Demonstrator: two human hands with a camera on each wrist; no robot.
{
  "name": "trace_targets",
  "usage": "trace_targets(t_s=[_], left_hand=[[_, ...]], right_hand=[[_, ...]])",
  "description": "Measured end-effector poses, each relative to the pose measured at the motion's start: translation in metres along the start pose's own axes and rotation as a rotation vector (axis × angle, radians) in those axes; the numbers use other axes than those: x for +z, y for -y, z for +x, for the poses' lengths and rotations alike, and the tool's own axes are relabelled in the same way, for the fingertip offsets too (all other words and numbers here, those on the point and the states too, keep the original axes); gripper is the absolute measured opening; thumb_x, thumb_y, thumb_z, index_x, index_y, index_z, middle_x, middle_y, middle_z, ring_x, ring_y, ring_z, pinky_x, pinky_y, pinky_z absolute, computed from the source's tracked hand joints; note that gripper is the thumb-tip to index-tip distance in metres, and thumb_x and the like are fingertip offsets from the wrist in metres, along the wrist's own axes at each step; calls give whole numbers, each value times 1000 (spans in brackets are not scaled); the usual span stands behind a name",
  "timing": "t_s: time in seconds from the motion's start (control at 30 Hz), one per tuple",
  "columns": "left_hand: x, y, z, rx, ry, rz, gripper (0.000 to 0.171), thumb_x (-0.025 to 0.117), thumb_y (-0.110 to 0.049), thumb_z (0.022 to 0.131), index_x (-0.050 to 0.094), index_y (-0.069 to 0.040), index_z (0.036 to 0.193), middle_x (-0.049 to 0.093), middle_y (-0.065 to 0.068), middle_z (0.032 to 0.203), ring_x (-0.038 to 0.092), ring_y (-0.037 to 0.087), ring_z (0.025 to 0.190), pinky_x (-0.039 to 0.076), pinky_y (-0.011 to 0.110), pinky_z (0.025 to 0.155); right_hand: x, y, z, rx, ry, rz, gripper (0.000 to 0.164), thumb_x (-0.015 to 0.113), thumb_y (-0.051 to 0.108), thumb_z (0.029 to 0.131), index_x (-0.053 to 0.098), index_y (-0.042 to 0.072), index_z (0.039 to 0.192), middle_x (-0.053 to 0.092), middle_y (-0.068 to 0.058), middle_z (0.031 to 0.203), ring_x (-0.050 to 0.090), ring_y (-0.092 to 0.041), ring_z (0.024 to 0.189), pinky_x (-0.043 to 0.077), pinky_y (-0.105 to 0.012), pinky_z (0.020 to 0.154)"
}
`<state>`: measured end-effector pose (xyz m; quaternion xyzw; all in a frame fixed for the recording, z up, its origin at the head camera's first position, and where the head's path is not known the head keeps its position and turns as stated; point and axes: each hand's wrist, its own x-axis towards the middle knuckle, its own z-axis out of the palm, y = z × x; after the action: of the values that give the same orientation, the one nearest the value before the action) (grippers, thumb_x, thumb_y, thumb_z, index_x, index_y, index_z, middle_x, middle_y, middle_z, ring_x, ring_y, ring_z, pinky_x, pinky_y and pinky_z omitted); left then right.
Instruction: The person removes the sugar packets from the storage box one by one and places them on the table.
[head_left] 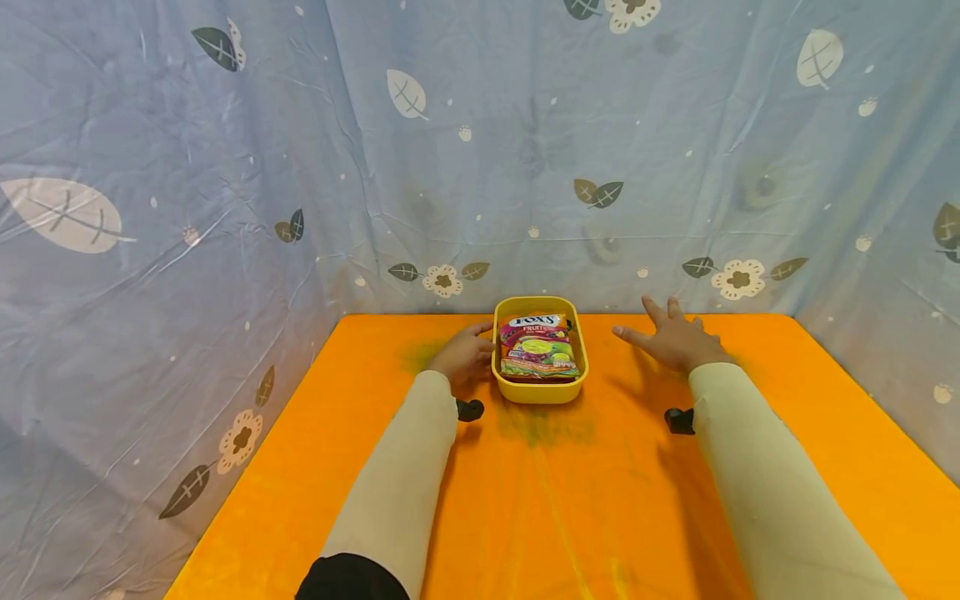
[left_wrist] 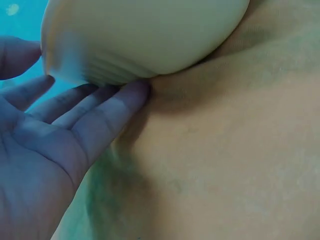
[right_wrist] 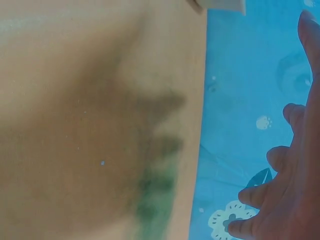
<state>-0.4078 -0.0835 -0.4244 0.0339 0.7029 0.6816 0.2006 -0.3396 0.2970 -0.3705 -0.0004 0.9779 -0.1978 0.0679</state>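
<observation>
A yellow rectangular container (head_left: 542, 392) stands near the back of the orange table, with a Fox's Fruits candy packet (head_left: 537, 350) lying inside it. My left hand (head_left: 467, 357) is at the container's left side. In the left wrist view, the fingers (left_wrist: 107, 120) reach out fairly straight, tips right at the lower wall of the container (left_wrist: 145, 35), the thumb close to its edge. Apart from the container, to its right, my right hand (head_left: 681, 340) hovers over the table with fingers spread and nothing in it. The right wrist view shows those fingers (right_wrist: 255, 196) extended.
The orange table (head_left: 555, 508) ends at a pale blue curtain (head_left: 517, 167) printed with leaves and flowers, which also hangs along the left and right sides. Black wrist mounts (head_left: 679, 421) sit on both forearms. Greenish stains mark the tabletop.
</observation>
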Motion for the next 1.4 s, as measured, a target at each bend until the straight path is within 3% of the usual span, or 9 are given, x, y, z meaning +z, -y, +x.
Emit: trace_targets(t_s=[0.23, 0.4, 0.63, 0.87, 1.1, 1.4], left_hand=[[-2, 2, 1, 5, 29, 0, 71, 58, -6, 106, 34, -15, 172, 57, 23, 152, 60, 36, 135, 58, 53, 99], [-4, 5, 4, 6, 23, -12, 70, 56, -6, 106, 35, -16, 172, 57, 21, 153, 60, 35, 135, 60, 51, 96], [-7, 9, 11, -3, 17, -23, 71, 58, -6, 105, 37, -17, 172, 57, 21, 152, 61, 35, 133, 61, 49, 92], [-6, 6, 10, 11, 29, -35, 72, 57, -6, 105, 34, -16, 173, 56, 23, 154, 59, 36, 137, 59, 53, 98], [-4, 4, 11, 13, 37, -31, 71, 57, -7, 107, 34, -16, 173, 53, 24, 156, 57, 36, 139, 57, 56, 100], [-3, 3, 11, 11, 43, -53, 71, 57, -7, 106, 33, -16, 173, 53, 23, 157, 56, 37, 140, 57, 56, 100]], right_hand=[[1, 2, 9, -28, 9, 50, 122, 36, 96, 92, -5, 17, 176, -16, -36, 172, 4, -75, 147, 13, -89, 109], [-1, 8, 17, -90, 7, 153, 120, 37, 93, 95, -4, 14, 176, -2, -34, 175, 10, -63, 155, 14, -82, 116], [-8, 19, 21, -110, 100, 513, 116, 34, 91, 96, -7, 16, 176, -4, -27, 178, 9, -63, 156, 17, -82, 116], [-15, 28, 23, -125, 127, 764, 109, 31, 88, 100, -9, 22, 176, 19, -36, 172, 32, -61, 150, 31, -73, 117], [-13, 38, 29, -146, 130, 882, 104, 34, 86, 101, 4, 22, 178, 34, -34, 167, 42, -58, 146, 36, -69, 116], [-2, 52, 35, -178, 176, 927, 103, 39, 83, 102, 6, 20, 178, 37, -36, 164, 45, -59, 143, 39, -67, 115]])
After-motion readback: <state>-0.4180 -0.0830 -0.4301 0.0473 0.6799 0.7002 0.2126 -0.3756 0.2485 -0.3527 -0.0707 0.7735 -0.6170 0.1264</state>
